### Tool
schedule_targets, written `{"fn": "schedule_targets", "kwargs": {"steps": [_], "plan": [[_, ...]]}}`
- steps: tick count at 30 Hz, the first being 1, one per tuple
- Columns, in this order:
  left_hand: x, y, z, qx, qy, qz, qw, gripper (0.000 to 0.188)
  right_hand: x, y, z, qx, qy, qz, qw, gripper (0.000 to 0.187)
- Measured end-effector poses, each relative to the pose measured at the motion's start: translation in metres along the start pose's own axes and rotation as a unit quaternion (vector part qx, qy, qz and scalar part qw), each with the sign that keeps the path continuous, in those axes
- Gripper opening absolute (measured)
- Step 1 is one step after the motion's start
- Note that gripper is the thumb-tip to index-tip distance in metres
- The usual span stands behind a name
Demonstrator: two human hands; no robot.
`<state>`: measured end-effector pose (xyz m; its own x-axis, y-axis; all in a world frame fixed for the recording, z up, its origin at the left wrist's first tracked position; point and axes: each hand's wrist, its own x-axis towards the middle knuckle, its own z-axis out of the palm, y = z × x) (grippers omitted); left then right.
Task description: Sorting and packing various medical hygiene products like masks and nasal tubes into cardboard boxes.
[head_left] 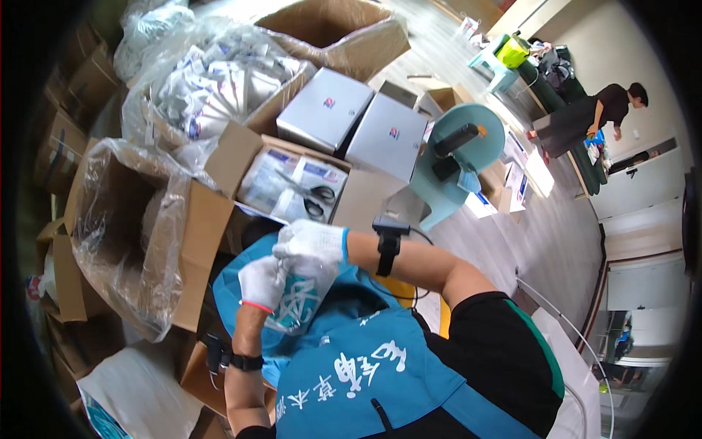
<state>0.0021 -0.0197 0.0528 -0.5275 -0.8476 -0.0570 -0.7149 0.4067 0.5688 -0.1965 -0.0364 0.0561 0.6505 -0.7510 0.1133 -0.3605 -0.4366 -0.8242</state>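
Both hands wear white knit gloves and meet in front of my blue apron (373,373). My left hand (262,282), with a red cuff, is closed on the gathered top of a clear plastic bag with teal print (298,304). My right hand (311,240), with a blue cuff, is closed at the same top edge, its fingertips against the left ones. The bag hangs below the hands over my lap; its contents are hard to make out. Just beyond the hands, black-handled scissors (316,199) lie on packages in an open carton (340,167).
At left stands an open carton lined with clear plastic (194,256). Behind it, a large bag holds many white packets (227,80). Two grey-white boxes (322,110) stand ahead, beside a teal stool (428,205) bearing a black cylinder (459,139). Another person (585,124) stands far right.
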Motion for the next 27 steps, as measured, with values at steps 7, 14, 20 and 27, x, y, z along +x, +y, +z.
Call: {"fn": "schedule_targets", "kwargs": {"steps": [7, 14, 20, 27], "plan": [[0.005, -0.01, 0.003, 0.137, 0.085, 0.04, 0.986, 0.028, 0.026, 0.0, 0.032, 0.078, 0.14, 0.224, 0.961, 0.024], [0.009, 0.005, -0.011, 0.243, 0.14, 0.105, 0.954, 0.014, 0.064, 0.024, 0.03, -0.143, 0.157, 0.335, 0.918, 0.014], [0.023, 0.027, -0.037, 0.132, 0.275, 0.204, 0.93, 0.017, 0.076, 0.136, -0.006, -0.149, 0.295, 0.356, 0.874, 0.015], [-0.006, 0.017, -0.032, 0.053, 0.369, 0.125, 0.919, 0.024, 0.059, 0.111, -0.018, -0.096, 0.351, 0.312, 0.877, 0.024]]}}
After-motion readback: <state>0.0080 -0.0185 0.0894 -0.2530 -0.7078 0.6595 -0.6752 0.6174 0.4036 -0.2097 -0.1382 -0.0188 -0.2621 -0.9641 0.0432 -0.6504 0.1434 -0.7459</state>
